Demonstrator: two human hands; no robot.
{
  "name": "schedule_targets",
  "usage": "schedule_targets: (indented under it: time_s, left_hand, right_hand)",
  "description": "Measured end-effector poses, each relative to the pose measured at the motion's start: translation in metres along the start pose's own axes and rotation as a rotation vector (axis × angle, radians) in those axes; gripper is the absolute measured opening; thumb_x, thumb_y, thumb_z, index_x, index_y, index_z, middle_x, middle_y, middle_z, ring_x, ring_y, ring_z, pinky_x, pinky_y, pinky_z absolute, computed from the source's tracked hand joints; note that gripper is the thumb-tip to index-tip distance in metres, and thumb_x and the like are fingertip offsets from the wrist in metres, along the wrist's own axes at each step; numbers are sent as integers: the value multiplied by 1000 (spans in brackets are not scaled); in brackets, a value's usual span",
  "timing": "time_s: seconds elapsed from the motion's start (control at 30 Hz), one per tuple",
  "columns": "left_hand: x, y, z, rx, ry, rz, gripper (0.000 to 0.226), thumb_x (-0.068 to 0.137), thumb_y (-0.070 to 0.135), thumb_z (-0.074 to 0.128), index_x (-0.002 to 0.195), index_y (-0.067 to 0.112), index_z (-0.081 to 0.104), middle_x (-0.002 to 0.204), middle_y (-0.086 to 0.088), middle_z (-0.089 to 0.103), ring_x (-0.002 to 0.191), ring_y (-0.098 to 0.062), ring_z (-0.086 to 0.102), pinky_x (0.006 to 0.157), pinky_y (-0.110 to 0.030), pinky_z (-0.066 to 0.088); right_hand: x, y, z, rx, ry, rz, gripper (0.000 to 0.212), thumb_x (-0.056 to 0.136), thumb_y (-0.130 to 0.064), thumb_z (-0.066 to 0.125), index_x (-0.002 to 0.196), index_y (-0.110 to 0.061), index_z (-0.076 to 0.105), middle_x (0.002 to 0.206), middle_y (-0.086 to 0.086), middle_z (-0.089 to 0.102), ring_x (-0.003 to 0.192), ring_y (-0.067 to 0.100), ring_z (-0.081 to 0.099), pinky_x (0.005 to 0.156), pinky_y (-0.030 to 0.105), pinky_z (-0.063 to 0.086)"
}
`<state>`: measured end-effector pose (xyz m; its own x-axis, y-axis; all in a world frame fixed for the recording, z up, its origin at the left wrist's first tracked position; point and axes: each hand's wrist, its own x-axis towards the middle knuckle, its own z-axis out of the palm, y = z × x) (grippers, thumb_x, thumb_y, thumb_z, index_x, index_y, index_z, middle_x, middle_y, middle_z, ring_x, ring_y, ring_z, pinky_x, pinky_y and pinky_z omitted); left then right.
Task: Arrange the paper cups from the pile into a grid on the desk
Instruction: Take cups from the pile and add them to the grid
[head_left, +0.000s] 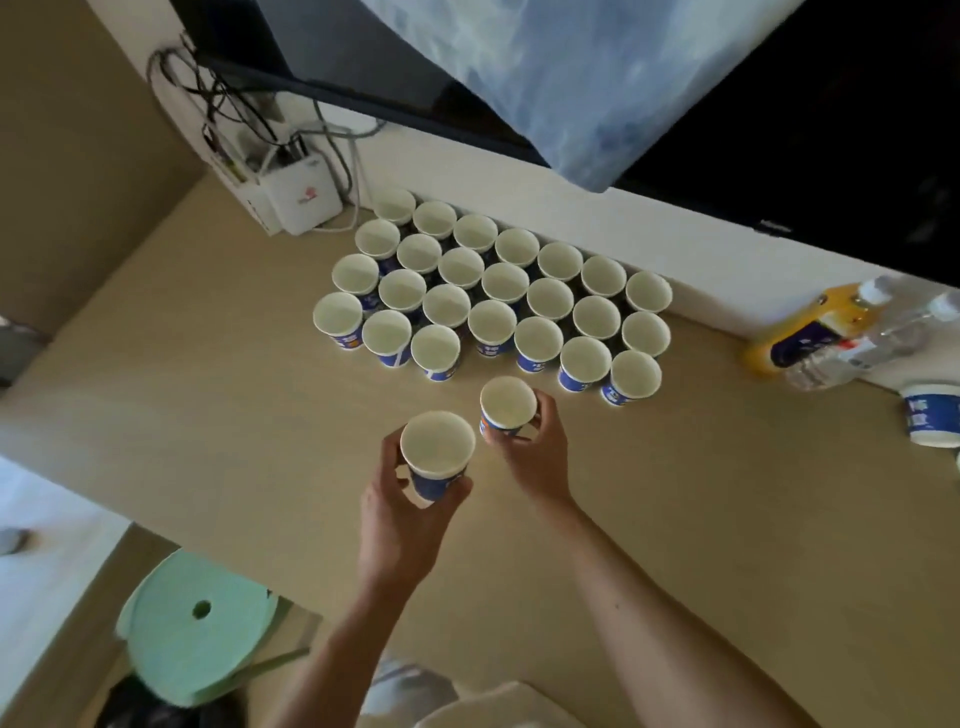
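From the head camera, the pale wooden desk (208, 415) carries a grid of paper cups (505, 282) set against the back wall, all upright with their white insides showing and blue printed sides. There are twenty-four of them standing: three full rows of seven, rims touching or nearly so, and a fourth, nearest row of only three at its left end. Two more cups are in the person's hands, one in each. The left hand (410, 504) grips the left cup (438, 452) from below, its fingers and thumb curled round the blue wall, and the cup sits in front of the grid, well short of the rows. The right hand (537, 452) holds the right cup (508, 408) with its fingers wrapped round the far side and thumb on the near side; this cup is just before the open part of the fourth row, though whether its base touches the desk cannot be told. At the right edge stands one further cup (930, 415), partly cut off. Behind it lie one orange bottle (789, 340) and blurred clear bottles (852, 358), whose number is unsure. One white box (301, 200) with cables sits at the back left corner, and one green stool (197, 623) stands below the desk.
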<state>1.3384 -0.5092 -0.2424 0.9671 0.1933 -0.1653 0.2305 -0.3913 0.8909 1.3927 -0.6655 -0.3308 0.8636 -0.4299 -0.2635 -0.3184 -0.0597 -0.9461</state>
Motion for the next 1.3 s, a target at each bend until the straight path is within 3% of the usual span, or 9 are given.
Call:
schedule_targets:
  time_s: [0.1, 0.43, 0.63, 0.87, 1.03, 1.2, 1.3]
  left_hand:
    - [14, -8, -13, 9, -18, 2, 63, 67, 27, 88, 121, 34, 56, 106, 29, 66, 97, -1, 63, 85, -35, 55]
    - [39, -26, -30, 7, -54, -7, 63, 66, 33, 83, 123, 34, 56, 109, 26, 66, 100, -3, 64, 87, -40, 56]
    - [45, -32, -32, 4, -73, -7, 63, 66, 33, 83, 123, 33, 56, 113, 20, 67, 104, -8, 64, 87, -44, 55]
    - [49, -33, -35, -4, -73, 3, 62, 66, 30, 84, 122, 32, 57, 112, 20, 67, 103, -9, 65, 86, -46, 56]
    - [46, -36, -38, -12, -80, 7, 63, 67, 28, 86, 122, 34, 57, 112, 20, 67, 102, -7, 64, 86, -44, 56]
    - [42, -38, -37, -22, -91, 20, 63, 66, 31, 84, 123, 33, 57, 114, 19, 67, 104, -8, 64, 86, -43, 56]
    - [40, -39, -33, -25, -106, 7, 66, 69, 23, 89, 123, 35, 53, 113, 26, 64, 101, -5, 64, 85, -40, 56]
  right_hand:
    - [15, 7, 24, -13, 38, -10, 57, 69, -9, 85, 119, -20, 59, 111, 0, 67, 87, 0, 62, 73, 25, 59]
    - [46, 27, 62, -132, 111, -114, 65, 70, -17, 87, 126, -11, 55, 106, 3, 68, 77, 10, 63, 74, 28, 54]
    - [58, 34, 68, -131, 131, -114, 68, 69, -17, 85, 129, -9, 54, 116, 7, 65, 99, 20, 65, 77, 34, 60]
    - [64, 39, 74, -87, 122, -91, 75, 68, -19, 83, 134, -7, 50, 124, 10, 62, 110, 24, 63, 83, 38, 61]
    - [68, 42, 77, -93, 121, -91, 73, 67, -16, 85, 131, -4, 52, 121, 11, 61, 107, 25, 63, 82, 41, 61]
    - [55, 43, 66, -138, 93, -10, 83, 68, -6, 84, 140, -8, 44, 132, 10, 55, 114, 23, 59, 84, 30, 56]
    - [29, 39, 45, -92, 154, 67, 70, 77, -1, 77, 139, -9, 45, 134, 10, 53, 119, 20, 56, 77, 12, 48]
